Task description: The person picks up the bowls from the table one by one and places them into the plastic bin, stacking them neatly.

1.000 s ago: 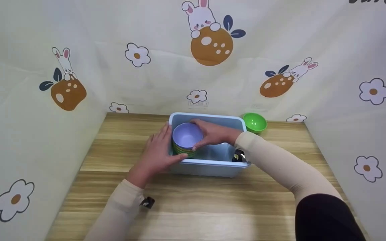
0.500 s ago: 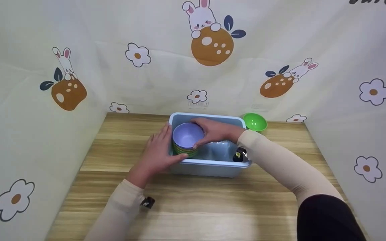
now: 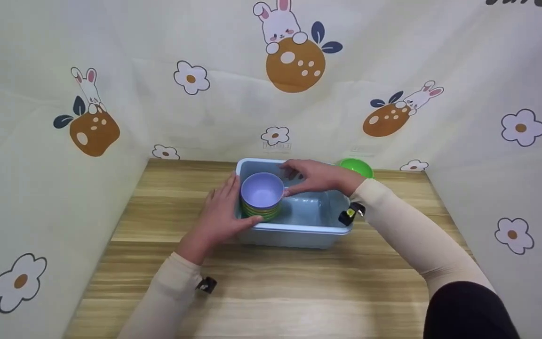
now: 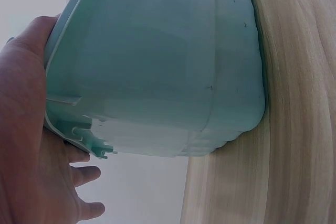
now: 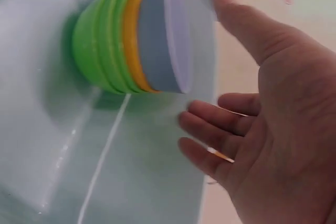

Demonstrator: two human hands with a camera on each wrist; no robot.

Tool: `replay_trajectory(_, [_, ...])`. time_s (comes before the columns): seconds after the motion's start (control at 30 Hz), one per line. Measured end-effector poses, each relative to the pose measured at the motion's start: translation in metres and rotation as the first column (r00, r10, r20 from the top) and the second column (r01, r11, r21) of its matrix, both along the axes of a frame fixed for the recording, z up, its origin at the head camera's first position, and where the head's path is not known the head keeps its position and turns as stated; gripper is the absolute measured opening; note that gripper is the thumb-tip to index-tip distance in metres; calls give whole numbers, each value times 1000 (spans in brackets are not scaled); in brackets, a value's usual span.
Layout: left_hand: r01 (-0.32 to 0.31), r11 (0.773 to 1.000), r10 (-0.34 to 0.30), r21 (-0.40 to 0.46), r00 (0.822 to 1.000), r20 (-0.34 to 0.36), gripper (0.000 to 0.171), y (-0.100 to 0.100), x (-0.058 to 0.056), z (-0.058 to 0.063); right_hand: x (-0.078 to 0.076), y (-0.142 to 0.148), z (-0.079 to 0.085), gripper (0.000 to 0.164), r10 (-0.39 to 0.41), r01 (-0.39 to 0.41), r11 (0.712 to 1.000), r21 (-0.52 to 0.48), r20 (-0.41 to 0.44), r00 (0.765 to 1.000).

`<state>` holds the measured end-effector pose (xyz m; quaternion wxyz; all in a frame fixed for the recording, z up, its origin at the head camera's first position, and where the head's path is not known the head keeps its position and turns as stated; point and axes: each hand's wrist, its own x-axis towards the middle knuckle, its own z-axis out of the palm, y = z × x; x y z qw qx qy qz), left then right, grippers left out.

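Note:
A stack of bowls stands inside the light-blue plastic bin (image 3: 294, 229), against its left end. The purple bowl (image 3: 262, 190) is on top; in the right wrist view an orange bowl (image 5: 129, 35) lies beneath it, then several green bowls (image 5: 100, 40). My right hand (image 3: 315, 176) hovers over the bin just right of the stack, fingers spread and apart from the bowls. My left hand (image 3: 221, 214) rests on the bin's left front corner. Its fingers lie extended along the left side, and the thumb lies over the front rim.
Another green bowl (image 3: 356, 167) sits behind the bin's right back corner, partly behind my right wrist. The bin stands on a wooden table (image 3: 271, 292), close to the patterned cloth (image 3: 224, 108) that hangs at the back and sides.
My right hand has let go of the purple bowl and moved right and slightly back, leaving it on the stack. My left hand and the bin have stayed in place.

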<state>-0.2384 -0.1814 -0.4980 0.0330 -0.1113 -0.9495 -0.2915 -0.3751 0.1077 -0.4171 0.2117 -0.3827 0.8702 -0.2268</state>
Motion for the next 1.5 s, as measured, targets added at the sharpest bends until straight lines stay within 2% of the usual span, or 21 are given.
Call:
replay_trajectory(0.17, [-2,1000,2,12,1000,-1,139,-1,0,0,3,22,9,72,-11,11,995,-98,5,1000])
replay_trajectory(0.27, [-2,1000,2,8,1000,-7,138,-1,0,0,5,37,11,60,-47,44,980,-192,-15,999])
replay_trajectory(0.37, [-1,1000,1,7,1000,-9,137,-1,1,0,8,52,12,48,-114,96,951,-293,-43,993])
replay_trajectory(0.53, [-6,1000,6,22,1000,-9,131,0,2,1,15,77,7,35,-220,171,881,-441,-62,974])
replay_trajectory(0.83, [3,1000,-2,20,1000,-21,128,1,0,1,23,116,-15,29,-379,289,745,-602,-25,925])
replay_trajectory(1.0, [4,1000,-4,24,1000,-25,128,1,0,0,24,131,-30,24,-440,316,674,-668,-19,898])
replay_trajectory(1.17, [2,1000,-1,20,1000,-23,128,0,0,-1,25,143,-45,25,-476,350,614,-708,22,879])
replay_trajectory(1.33, [1,1000,0,18,1000,-22,129,0,0,0,24,154,-58,24,-514,401,569,-718,70,855])
replay_trajectory(1.5, [0,1000,1,18,1000,-27,128,1,1,1,26,161,-66,26,-554,449,557,-698,90,828])
